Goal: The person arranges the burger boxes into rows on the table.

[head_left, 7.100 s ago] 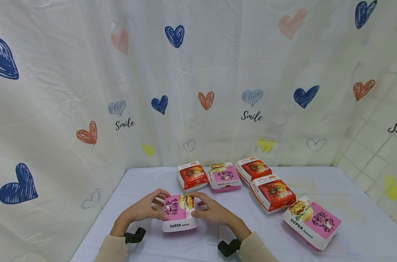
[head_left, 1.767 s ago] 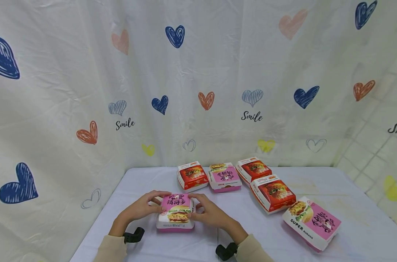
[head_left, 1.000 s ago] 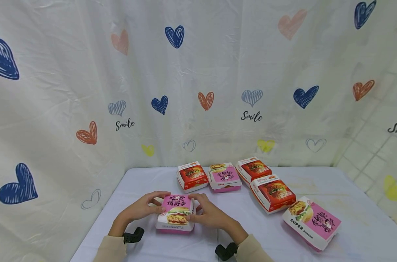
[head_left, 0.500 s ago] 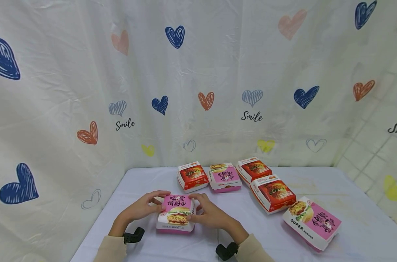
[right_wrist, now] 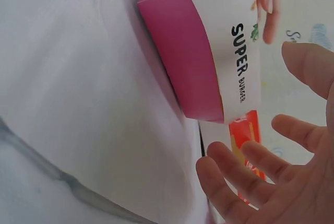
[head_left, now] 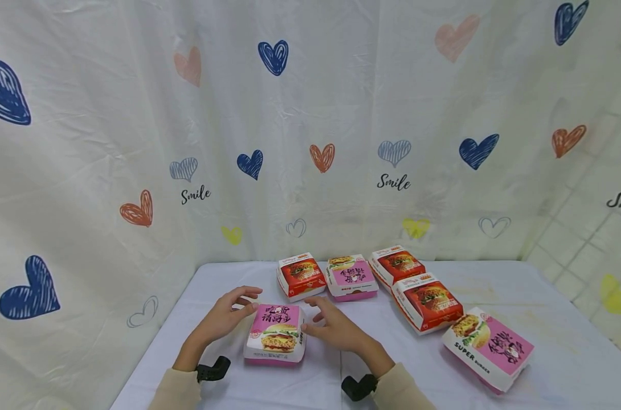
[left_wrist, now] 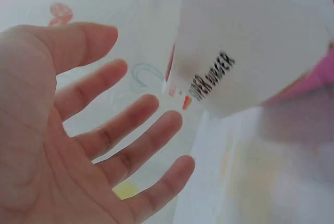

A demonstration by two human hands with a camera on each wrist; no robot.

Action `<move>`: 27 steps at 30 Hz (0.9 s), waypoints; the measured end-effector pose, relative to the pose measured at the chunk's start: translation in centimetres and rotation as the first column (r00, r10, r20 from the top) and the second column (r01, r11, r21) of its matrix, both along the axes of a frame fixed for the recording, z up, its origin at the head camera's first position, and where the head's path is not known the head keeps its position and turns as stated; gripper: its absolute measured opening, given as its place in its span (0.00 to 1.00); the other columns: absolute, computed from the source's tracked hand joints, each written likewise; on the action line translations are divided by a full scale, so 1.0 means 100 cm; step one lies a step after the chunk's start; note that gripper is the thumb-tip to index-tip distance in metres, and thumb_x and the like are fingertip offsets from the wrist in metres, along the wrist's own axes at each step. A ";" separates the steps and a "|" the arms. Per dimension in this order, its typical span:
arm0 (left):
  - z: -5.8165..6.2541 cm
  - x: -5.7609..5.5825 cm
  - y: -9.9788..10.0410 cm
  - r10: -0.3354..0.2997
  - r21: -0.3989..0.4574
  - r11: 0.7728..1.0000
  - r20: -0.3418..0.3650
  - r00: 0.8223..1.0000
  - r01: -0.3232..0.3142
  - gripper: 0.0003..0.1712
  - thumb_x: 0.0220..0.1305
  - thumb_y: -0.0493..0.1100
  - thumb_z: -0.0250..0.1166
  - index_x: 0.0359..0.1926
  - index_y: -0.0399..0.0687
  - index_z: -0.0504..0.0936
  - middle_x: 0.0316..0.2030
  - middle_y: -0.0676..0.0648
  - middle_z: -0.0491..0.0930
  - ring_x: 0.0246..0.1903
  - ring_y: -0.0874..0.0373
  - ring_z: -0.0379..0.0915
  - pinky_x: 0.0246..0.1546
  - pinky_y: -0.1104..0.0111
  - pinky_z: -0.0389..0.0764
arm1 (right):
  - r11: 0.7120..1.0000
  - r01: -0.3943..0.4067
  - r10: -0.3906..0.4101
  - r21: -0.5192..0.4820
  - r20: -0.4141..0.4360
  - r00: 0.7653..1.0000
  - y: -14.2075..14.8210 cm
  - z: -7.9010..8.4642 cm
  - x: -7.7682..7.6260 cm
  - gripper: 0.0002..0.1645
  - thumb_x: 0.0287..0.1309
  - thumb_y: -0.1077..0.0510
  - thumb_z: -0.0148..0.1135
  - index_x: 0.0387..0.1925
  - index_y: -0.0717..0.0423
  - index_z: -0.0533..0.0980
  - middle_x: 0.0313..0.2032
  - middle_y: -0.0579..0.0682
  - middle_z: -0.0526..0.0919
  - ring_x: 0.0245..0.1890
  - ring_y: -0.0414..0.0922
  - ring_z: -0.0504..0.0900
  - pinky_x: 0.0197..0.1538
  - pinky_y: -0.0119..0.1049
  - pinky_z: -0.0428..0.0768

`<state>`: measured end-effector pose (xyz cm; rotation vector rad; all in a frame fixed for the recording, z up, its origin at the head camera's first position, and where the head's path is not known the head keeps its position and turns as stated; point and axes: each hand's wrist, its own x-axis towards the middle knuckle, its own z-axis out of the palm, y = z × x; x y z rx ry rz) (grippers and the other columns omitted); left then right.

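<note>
A pink and white burger box point(head_left: 274, 336), its lid down, rests on the table between the two hands in the head view. To its left is the left hand point(head_left: 225, 313), fingers relaxed and apart from the box; the left wrist view has this hand point(left_wrist: 104, 130) spread beside the box's white side point(left_wrist: 250, 46). On the other side, the right hand point(head_left: 336, 327) has its fingers loosely spread near the lid's edge. In the right wrist view a gap shows between that hand point(right_wrist: 282, 161) and the "SUPER BURGER" side point(right_wrist: 235, 51). Both hands hold nothing.
Behind stand a red burger box point(head_left: 301, 276) and a pink one point(head_left: 351, 277). Two more red boxes, one farther point(head_left: 396, 263) and one nearer point(head_left: 427, 302), touch at the right. Another pink box point(head_left: 489, 348) lies at the right front. A heart-print curtain point(head_left: 341, 114) hangs behind the table.
Earlier both hands held the near burger box, which turned so its "SUPER BURGER" side no longer faces the person. Since half a second ago both hands have let go and moved slightly outward.
</note>
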<state>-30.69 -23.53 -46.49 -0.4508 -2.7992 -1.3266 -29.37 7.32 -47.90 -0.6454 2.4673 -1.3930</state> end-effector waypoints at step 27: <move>0.032 -0.048 0.033 0.088 -0.223 0.967 -0.162 0.983 -0.123 0.16 0.66 0.48 0.70 0.53 0.51 0.83 0.49 0.43 0.85 0.45 0.52 0.81 0.43 0.58 0.83 | 0.990 0.137 -0.138 -0.020 -0.174 0.975 0.006 0.035 -0.029 0.28 0.68 0.50 0.65 0.65 0.54 0.71 0.61 0.57 0.79 0.56 0.52 0.79 0.55 0.49 0.83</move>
